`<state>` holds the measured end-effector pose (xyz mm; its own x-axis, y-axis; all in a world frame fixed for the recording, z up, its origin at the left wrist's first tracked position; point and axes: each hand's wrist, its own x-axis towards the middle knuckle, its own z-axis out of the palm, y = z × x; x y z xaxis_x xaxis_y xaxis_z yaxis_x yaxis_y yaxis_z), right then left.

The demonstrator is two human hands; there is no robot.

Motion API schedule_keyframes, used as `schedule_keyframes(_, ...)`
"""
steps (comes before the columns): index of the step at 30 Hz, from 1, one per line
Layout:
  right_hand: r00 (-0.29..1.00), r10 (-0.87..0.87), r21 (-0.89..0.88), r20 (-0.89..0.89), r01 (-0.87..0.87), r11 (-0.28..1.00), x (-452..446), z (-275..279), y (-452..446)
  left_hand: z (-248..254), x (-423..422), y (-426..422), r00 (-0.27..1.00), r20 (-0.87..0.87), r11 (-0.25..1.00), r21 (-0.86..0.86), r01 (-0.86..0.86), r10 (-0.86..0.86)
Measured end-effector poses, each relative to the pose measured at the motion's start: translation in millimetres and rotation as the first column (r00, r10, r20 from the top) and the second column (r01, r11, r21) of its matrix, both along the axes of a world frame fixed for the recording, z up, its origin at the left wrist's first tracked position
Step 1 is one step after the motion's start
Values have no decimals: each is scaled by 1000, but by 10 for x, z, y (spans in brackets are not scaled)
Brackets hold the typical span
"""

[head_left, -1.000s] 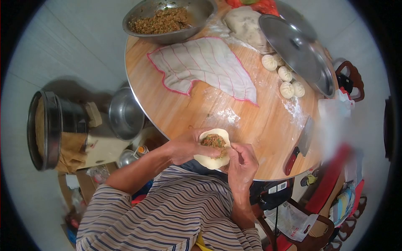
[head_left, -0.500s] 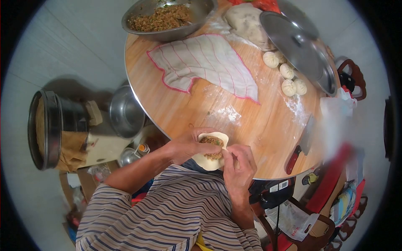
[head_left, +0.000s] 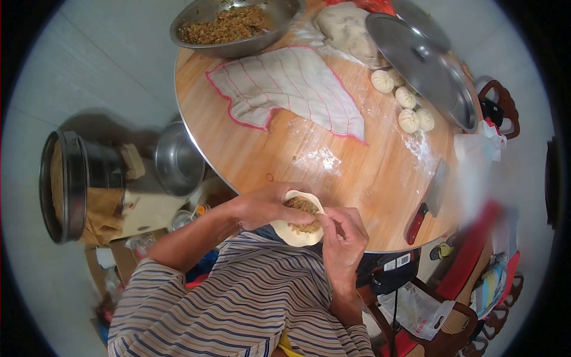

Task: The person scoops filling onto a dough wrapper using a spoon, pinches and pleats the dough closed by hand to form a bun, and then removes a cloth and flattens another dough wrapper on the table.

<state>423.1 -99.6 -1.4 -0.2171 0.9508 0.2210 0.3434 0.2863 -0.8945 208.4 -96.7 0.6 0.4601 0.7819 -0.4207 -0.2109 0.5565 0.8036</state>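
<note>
Over the table's near edge I hold a round dough wrapper with brown meat filling in its middle. My left hand cups the wrapper from the left, its thumb lying over the filling. The fingers of my right hand pinch the wrapper's right rim. Part of the wrapper's underside is hidden by my left hand. Several pleated buns sit at the right of the table, beside a large metal lid.
The round wooden table has flour patches, a white cloth with pink edging and a red-handled knife at right. A steel bowl of filling and a covered dough lump stand at the back. A dark pot is left.
The wrapper has turned slightly in my hands, with more of its lower rim showing. My right fingers have shifted a little along the rim. The whole view has moved slightly.
</note>
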Motion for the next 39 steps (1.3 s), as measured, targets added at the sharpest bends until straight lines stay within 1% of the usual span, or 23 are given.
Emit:
schedule_keyframes(1,999,-38,-35,-37,37,999,-12,3,-18,-5,-10,-11,1000,0,1000,0,0,0)
schedule_keyframes(3,995,-74,-42,-74,71,997,-25,-14,-41,-19,-39,-57,961,255,985,-162,-67,107)
schedule_keyframes(4,988,-109,-50,-112,104,993,-33,-29,-45,-48,-28,-90,961,254,985,-162,-68,108)
schedule_keyframes(6,986,-118,-47,-121,113,993,-56,-61,-48,-114,14,-192,883,390,942,-303,-146,262)
schedule_keyframes(7,984,-127,-44,-127,122,992,-69,-74,-53,-119,46,-228,883,388,941,-305,-147,264)
schedule_keyframes(9,980,-140,-38,-140,136,990,-135,-88,-67,-130,128,-274,908,238,924,-253,-286,346)
schedule_keyframes(10,976,-154,-29,-154,152,988,-155,-92,-70,-155,148,-276,906,237,922,-255,-291,351)
schedule_keyframes(12,985,-135,-30,-106,132,991,-139,-60,-74,-217,174,-261,952,-7,951,50,-306,307)
schedule_keyframes(14,990,-127,-29,-57,125,992,-119,-48,-88,-182,164,-232,953,11,952,42,-303,302)
schedule_keyframes(16,967,-192,-209,-171,155,966,-119,-89,-108,-135,159,-237,954,26,953,31,-300,299)
schedule_keyframes(18,964,-194,-210,-181,155,965,-122,-137,-117,-99,164,-267,927,223,947,-186,-262,301)
schedule_keyframes(19,962,-195,-211,-189,154,965,-118,-155,-121,-98,172,-261,928,223,947,-187,-261,300)
schedule_keyframes(22,952,-206,-279,-225,139,950,-108,-189,-141,-140,185,-263,936,170,943,-179,-279,309)
schedule_keyframes(24,952,-204,-303,-229,129,944,-115,-182,-134,-165,164,-207,967,59,969,-13,-248,249)
schedule_keyframes(25,951,-205,-326,-233,123,937,-115,-177,-127,-112,139,-175,967,60,969,-11,-248,248)
schedule_keyframes(27,948,-208,-343,-241,117,932,-107,-155,-106,39,69,-135,972,-202,992,49,-115,122)
schedule_keyframes(28,945,-210,-362,-249,110,926,-100,-146,-101,31,35,-154,972,-203,992,48,-114,122)
schedule_keyframes(29,945,-211,-363,-251,110,925,-89,-140,-104,9,-10,-176,980,48,969,-166,-181,191)
schedule_keyframes(30,938,-219,-383,-270,104,918,-78,-138,-104,-20,-43,-183,914,275,907,-379,-183,299)
schedule_keyframes(31,929,-230,-403,-290,99,910,-78,-142,-95,-99,-36,-221,916,271,908,-378,-181,296)
schedule_keyframes(34,904,-234,-408,-359,74,910,-119,-188,-112,-289,127,-462,777,430,844,-484,-231,459)
schedule_keyframes(38,911,-225,-460,-346,44,887,-134,-204,-169,-355,370,-628,672,433,782,-493,-383,602)
schedule_keyframes(39,933,-180,-403,-312,41,914,-121,-258,-188,-277,370,-613,670,433,781,-491,-386,603)
